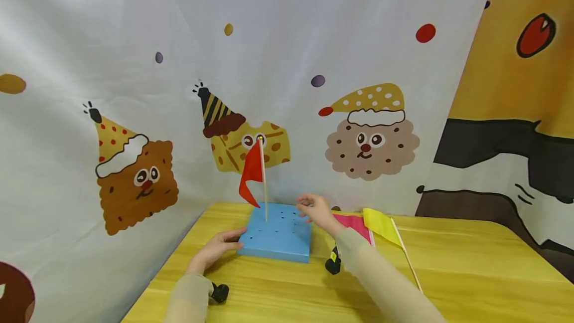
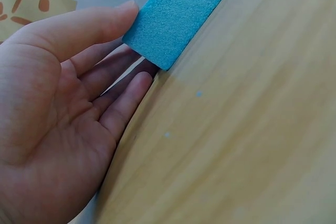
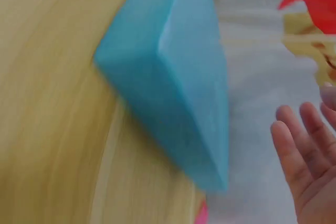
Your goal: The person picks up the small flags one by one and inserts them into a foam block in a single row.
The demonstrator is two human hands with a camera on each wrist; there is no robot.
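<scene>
A blue foam block (image 1: 278, 243) with several small holes in its top lies on the table. A red swallowtail flag (image 1: 253, 171) on a thin wooden stick (image 1: 265, 198) stands upright in it, towards the back left. At the block's left side rests my left hand (image 1: 217, 249); in the left wrist view its thumb (image 2: 113, 20) lies along the block's upper corner and the other fingers reach behind its end. Above the block's back right part is my right hand (image 1: 316, 212). The right wrist view shows its fingers (image 3: 289, 145) spread loosely, holding nothing.
To the right of the block, a pink flag (image 1: 354, 223) lies partly behind my right forearm. Next to it lies a yellow flag (image 1: 381, 226) whose stick points towards me. The wooden table (image 1: 484, 268) meets a cartoon-printed curtain (image 1: 287, 29) at the back.
</scene>
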